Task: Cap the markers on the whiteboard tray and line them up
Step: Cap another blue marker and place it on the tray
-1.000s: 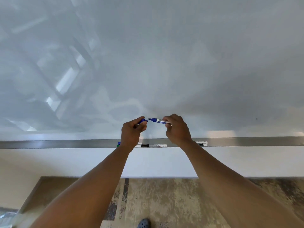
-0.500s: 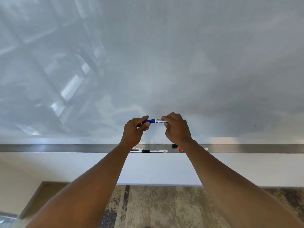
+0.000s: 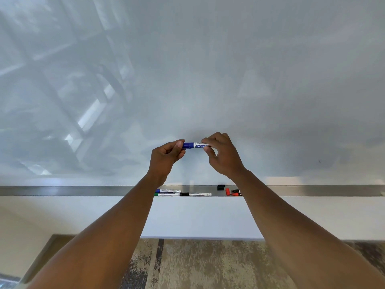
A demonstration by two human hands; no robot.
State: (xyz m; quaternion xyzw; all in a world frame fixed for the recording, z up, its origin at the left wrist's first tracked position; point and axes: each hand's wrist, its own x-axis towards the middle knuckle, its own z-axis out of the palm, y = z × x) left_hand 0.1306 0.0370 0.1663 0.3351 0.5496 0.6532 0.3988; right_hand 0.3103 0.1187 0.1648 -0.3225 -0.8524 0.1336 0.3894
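I hold a blue marker [image 3: 194,145] level in front of the whiteboard, above the metal tray [image 3: 83,191]. My left hand [image 3: 165,157] pinches its blue cap end. My right hand [image 3: 223,156] grips the white barrel. The cap sits on the marker. On the tray lie a blue marker [image 3: 167,191], a green marker [image 3: 166,194] and a black marker [image 3: 195,194], end to end and side by side. To their right lie a loose black cap [image 3: 221,187], a loose red cap [image 3: 227,191] and a red marker [image 3: 236,193] partly hidden by my right forearm.
The whiteboard [image 3: 208,69] fills the upper view with window reflections at left. Below the tray is a white wall panel [image 3: 198,217], then patterned carpet [image 3: 198,265]. The tray runs the full width of the view.
The cap and the blue marker were apart one second ago; my hands came together and the cap now sits on the marker tip. The view tilted, showing more of the tray.
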